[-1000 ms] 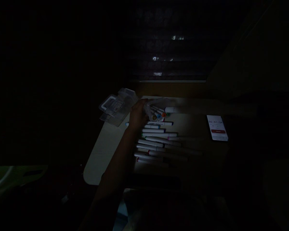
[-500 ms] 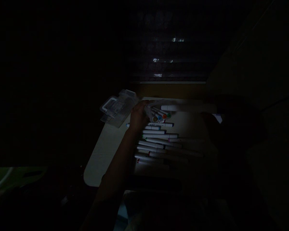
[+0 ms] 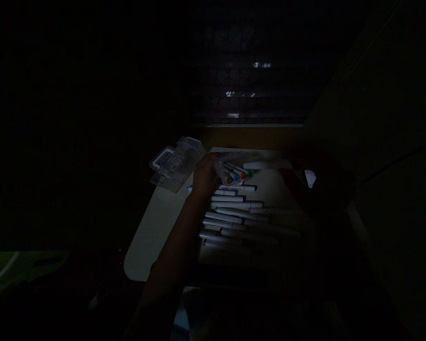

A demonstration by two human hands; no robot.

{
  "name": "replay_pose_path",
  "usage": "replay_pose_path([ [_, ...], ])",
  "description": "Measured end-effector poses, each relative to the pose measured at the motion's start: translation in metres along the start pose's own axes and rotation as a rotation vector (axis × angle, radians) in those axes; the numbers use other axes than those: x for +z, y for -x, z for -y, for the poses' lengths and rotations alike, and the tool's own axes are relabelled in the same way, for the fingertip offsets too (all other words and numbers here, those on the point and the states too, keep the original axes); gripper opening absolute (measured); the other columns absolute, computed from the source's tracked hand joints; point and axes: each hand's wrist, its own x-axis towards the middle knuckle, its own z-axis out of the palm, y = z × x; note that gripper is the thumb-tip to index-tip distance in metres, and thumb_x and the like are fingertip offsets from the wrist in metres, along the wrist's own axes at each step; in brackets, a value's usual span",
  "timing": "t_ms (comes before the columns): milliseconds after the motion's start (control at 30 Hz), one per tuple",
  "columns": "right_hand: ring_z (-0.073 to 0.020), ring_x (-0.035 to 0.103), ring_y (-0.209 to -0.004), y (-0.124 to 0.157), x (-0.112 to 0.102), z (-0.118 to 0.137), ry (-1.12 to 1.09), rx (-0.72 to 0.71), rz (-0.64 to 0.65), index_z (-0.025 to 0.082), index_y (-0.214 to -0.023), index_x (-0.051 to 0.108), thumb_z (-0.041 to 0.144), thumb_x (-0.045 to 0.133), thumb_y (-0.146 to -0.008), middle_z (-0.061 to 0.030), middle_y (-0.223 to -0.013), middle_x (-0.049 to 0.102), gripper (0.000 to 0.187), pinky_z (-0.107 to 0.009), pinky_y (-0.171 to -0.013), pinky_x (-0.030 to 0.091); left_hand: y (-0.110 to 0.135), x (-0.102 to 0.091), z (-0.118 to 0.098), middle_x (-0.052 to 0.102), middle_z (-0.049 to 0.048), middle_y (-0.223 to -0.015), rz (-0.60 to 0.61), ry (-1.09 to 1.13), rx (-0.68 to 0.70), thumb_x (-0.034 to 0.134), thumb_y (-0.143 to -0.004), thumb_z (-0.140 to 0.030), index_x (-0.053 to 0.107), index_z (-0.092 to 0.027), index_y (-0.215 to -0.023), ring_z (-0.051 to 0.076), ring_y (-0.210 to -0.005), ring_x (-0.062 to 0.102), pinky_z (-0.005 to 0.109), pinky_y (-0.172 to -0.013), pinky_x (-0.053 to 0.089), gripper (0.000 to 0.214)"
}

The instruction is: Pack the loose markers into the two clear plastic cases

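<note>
Head: left fingers [image 3: 210, 159] clasp box [image 3: 218, 166], right fingers [image 3: 288, 176] marker [image 3: 264, 165].

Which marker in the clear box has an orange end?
The third marker from the left, between the blue-ended marker and green-ended marker; only its end looks orange.

The surface [image 3: 145, 251] is pale, and its near left corner is rounded. On it lie many white markers [image 3: 236, 204], sideways and almost parallel, with coloured ends. At the far left lies a clear lid [image 3: 182, 171]; at the right, a phone [image 3: 310, 178], partly hidden.
</note>
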Motion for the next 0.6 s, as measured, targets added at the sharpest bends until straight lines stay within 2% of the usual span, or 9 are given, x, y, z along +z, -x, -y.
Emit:
replay_pose_path([
  [133,-0.0191,0.062,-0.108,-0.004,0.002,0.003,0.083,-0.019,-0.061,0.027,-0.114,0.061,0.025,0.045,-0.093,-0.0043,-0.108,0.068,0.027,-0.035,-0.095,0.051,0.0,0.0,0.002,0.059,0.0106,-0.129,0.002,-0.008,0.022,0.061,-0.071,-0.024,0.049,-0.02,-0.127,0.028,-0.12,0.055,0.043,-0.102,0.045,0.057],
  [333,-0.0168,0.066,-0.095,-0.002,0.022,-0.009,0.075,-0.188,-0.146,0.022,-0.105,0.065,0.023,0.053,-0.09,-0.0048,-0.102,0.07,0.019,-0.03,-0.08,0.055,0.001,0.003,0.005,0.06,0.0101,-0.128,-0.007,-0.035,0.021,0.062,-0.071,-0.027,0.048,-0.019,-0.127,0.027,-0.119,0.056,0.041,-0.101,0.045,0.058],
  [600,-0.0156,0.065,-0.087,-0.005,0.038,-0.011,0.03,-0.147,-0.082,0.017,-0.095,0.064,0.019,0.058,-0.085,-0.0059,-0.095,0.069,0.012,-0.026,-0.072,0.053,0.002,0.002,0.004,0.06,0.01,-0.126,0.0,-0.041,0.01,0.062,-0.071,-0.025,0.049,-0.02,-0.126,0.027,-0.119,0.056,0.042,-0.1,0.044,0.057],
])
